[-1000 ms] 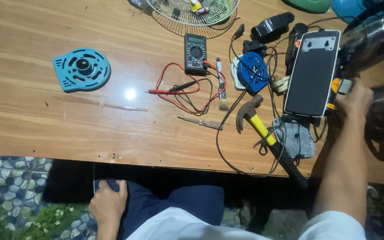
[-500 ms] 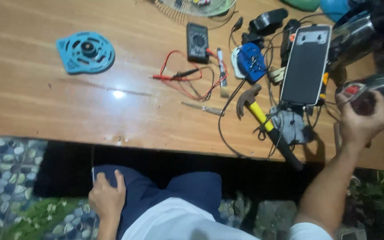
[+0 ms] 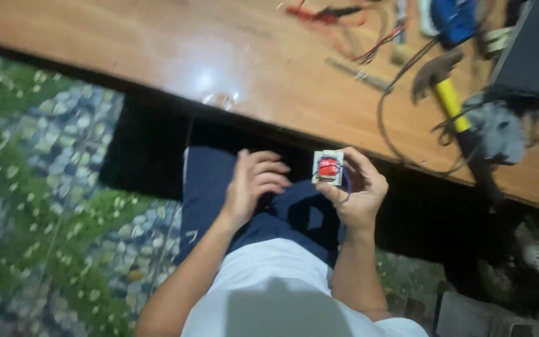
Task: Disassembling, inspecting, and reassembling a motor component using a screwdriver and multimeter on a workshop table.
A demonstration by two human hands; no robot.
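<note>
My right hand [image 3: 358,195] holds a small square part [image 3: 329,168] with a pale metal frame and a red coil in its middle, with thin wires trailing from it. It is held over my lap, below the table's front edge. My left hand [image 3: 252,182] is right beside it, fingers curled and apart, holding nothing and close to the part without touching it. Both hands hover above my dark blue trousers [image 3: 294,215].
The wooden table [image 3: 232,68] carries a yellow-handled hammer [image 3: 447,93], a black flat panel [image 3: 538,53], a grey cloth [image 3: 500,131], a blue part [image 3: 453,19], red and black test leads [image 3: 322,12] and a black cable [image 3: 394,134]. Pebble floor with green plants lies at left.
My right hand brought the small coil part from the table's right side down to my lap. My left hand lifted off my knee toward it. The view tilted downward.
</note>
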